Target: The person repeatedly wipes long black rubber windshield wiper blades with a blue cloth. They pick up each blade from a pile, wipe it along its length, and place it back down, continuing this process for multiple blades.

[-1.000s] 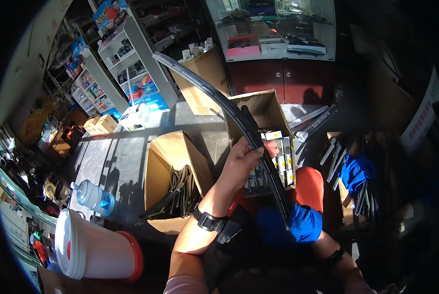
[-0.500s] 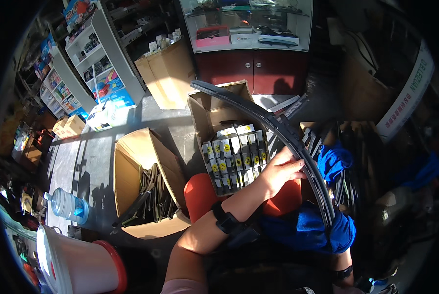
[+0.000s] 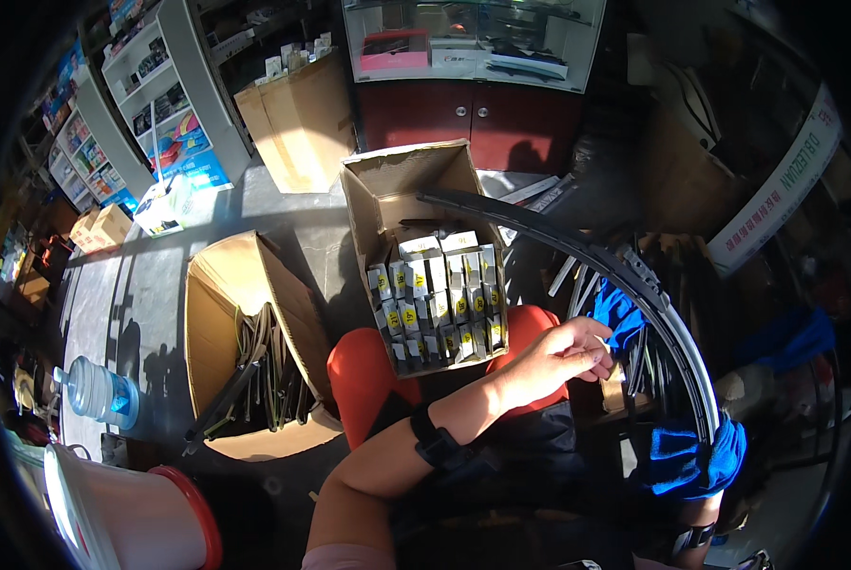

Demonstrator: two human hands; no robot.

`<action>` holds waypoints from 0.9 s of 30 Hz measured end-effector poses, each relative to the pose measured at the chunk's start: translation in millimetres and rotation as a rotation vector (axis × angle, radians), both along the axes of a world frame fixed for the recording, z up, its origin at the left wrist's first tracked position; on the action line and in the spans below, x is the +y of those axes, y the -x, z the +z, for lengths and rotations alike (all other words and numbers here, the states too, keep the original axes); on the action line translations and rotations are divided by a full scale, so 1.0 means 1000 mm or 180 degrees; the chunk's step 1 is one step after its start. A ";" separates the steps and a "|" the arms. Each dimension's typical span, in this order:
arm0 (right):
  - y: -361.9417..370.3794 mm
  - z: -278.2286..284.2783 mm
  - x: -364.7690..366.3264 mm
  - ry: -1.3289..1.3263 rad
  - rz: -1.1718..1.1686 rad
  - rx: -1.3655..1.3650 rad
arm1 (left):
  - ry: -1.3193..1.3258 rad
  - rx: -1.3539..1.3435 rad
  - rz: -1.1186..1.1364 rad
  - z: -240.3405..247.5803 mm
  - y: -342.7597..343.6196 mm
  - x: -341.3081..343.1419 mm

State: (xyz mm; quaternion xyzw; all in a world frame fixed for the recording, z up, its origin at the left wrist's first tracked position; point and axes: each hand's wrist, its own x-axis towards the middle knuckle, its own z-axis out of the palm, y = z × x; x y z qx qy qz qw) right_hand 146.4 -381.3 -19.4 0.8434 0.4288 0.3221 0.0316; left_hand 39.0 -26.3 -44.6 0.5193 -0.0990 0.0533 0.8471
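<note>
A long, curved black wiper blade (image 3: pixel 625 261) arches from above the open box of cartons down to the lower right. At its lower end a blue cloth (image 3: pixel 677 456) covers my right hand (image 3: pixel 715 465), which grips the blade through the fabric. My left hand (image 3: pixel 563 359) is held over my knee, clear of the blade. Its fingers are loosely bent and slightly apart, with nothing seen in them. Below and left of the blade, the cardboard box (image 3: pixel 354 204) holds several rows of narrow cartons (image 3: pixel 435 304) with yellow labels.
Left of my knees, another cardboard box (image 3: pixel 211 294) holds dark strips (image 3: pixel 268 370). A white bucket (image 3: pixel 126 503) and a water jug (image 3: pixel 97 391) stand farther left. More blades (image 3: pixel 646 366) and another blue cloth (image 3: pixel 620 309) lie at right. A glass cabinet (image 3: pixel 478 114) stands behind.
My left hand has let go of the wiper blade. My right hand, with the cloth and the blade, has moved to the right. The view has shifted slightly right.
</note>
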 end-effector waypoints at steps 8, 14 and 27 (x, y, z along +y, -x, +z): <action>0.036 0.090 0.192 0.0239 0.0568 0.1236 | 0.0076 0.0625 0.0922 -0.004 0.030 0.036; 0.013 0.036 0.329 -0.0409 0.1435 0.2926 | 0.0815 0.0796 0.1918 -0.005 0.050 0.061; 0.002 -0.089 0.402 -0.1078 0.1517 0.3805 | 0.0236 0.0631 0.1799 -0.052 0.047 0.063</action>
